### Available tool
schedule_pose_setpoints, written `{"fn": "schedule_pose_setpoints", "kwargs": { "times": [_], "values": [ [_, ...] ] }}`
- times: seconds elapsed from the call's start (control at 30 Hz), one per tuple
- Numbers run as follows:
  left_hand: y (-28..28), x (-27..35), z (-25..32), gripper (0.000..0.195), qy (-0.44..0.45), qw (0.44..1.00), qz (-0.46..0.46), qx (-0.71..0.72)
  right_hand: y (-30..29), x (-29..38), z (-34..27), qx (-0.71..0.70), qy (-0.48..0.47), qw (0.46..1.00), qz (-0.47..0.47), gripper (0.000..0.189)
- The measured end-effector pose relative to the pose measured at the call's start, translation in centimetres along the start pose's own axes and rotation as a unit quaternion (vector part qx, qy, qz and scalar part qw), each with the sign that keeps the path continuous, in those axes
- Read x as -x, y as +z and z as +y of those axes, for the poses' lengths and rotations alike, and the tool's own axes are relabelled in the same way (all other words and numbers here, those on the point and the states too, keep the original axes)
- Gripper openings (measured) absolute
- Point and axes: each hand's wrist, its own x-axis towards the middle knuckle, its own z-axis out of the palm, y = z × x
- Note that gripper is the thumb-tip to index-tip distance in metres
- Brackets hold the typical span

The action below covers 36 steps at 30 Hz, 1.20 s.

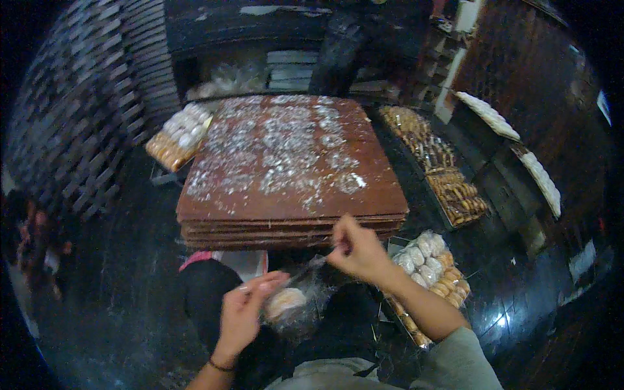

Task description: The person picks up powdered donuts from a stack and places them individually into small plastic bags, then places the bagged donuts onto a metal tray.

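Observation:
Over my lap hangs a clear plastic bag (319, 292) with a pale, white-topped pastry (286, 302) inside it. My right hand (358, 253) pinches the upper edge of the bag between thumb and fingers, close to the front of a stack of boards. On the other side, my left hand (239, 309) holds the bag's edge at its fingertips, just left of the pastry. A stretch of the plastic runs taut between the two hands. Blur hides the exact line of the bag's mouth.
Ahead stands a stack of brown boards (292, 195) dusted with white powder. Packed pastries (180, 136) sit at its left, more wrapped pastries (429, 270) by my right forearm. Farther right are a tray of cookies (456, 195) and white rows (541, 180). Crates (83, 97) rise at left.

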Motion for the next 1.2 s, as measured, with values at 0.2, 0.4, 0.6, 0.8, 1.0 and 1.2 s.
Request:
{"fn": "schedule_pose_setpoints", "kwargs": {
  "times": [0.2,0.4,0.6,0.8,1.0,1.2],
  "values": [
    [-4.3,0.7,0.3,0.051,-0.018,0.979,0.115,0.167,-3.6,3.3,6.2,0.341,-0.043,0.939,-0.008,0.031],
    [-4.5,1.8,1.8,0.047,-0.055,0.969,0.085,0.223,3.6,0.9,-5.7,-0.313,0.109,0.928,-0.172,0.028],
    [-8.2,4.1,1.7,0.042,-0.052,0.962,0.192,0.185,9.7,-2.0,-5.9,-0.371,0.083,0.892,-0.246,0.013],
    [-10.9,4.1,0.7,0.045,-0.044,0.955,0.228,0.183,11.7,-4.1,-6.2,-0.365,0.083,0.883,-0.284,0.009],
    [-11.4,4.8,-1.5,0.033,-0.081,0.974,0.212,0.017,12.1,-3.6,-6.4,-0.391,0.120,0.882,-0.232,0.010],
    [-11.0,4.1,-3.0,0.018,0.019,0.966,0.255,0.027,12.2,-2.5,-6.4,-0.242,0.044,0.957,-0.152,0.011]
  ]
}}
